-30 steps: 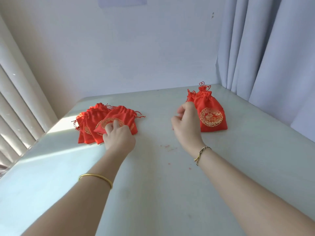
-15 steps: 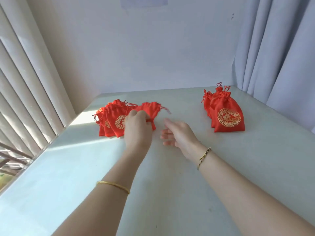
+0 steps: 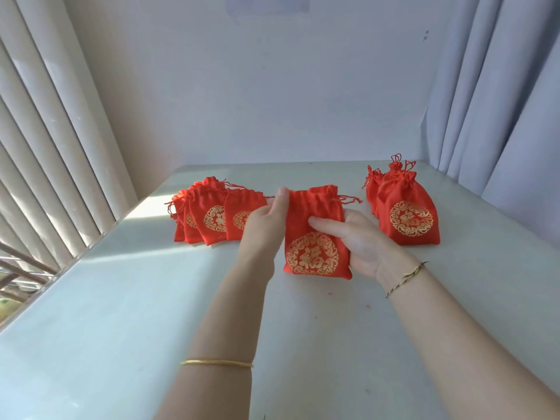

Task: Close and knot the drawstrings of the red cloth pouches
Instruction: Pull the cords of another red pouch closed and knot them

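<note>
Between my hands is a red cloth pouch (image 3: pixel 315 234) with a gold round emblem, its mouth still wide and its drawstrings (image 3: pixel 348 200) trailing right. My left hand (image 3: pixel 265 225) grips its left edge, thumb up near the top hem. My right hand (image 3: pixel 357 237) holds its right side, thumb across the front. To the left lies a pile of open red pouches (image 3: pixel 209 219) overlapping one another. To the right lie the tied pouches (image 3: pixel 406 213), their tops gathered and knotted.
The pale table (image 3: pixel 121 313) meets a white wall at the back. Vertical blinds (image 3: pixel 39 165) and a window edge run along the left side. Grey curtains (image 3: pixel 500 110) hang at the right, close to the tied pouches.
My left hand lifted one pouch off the left pile and carried it to the middle. My right hand came in and took hold of its right side.
</note>
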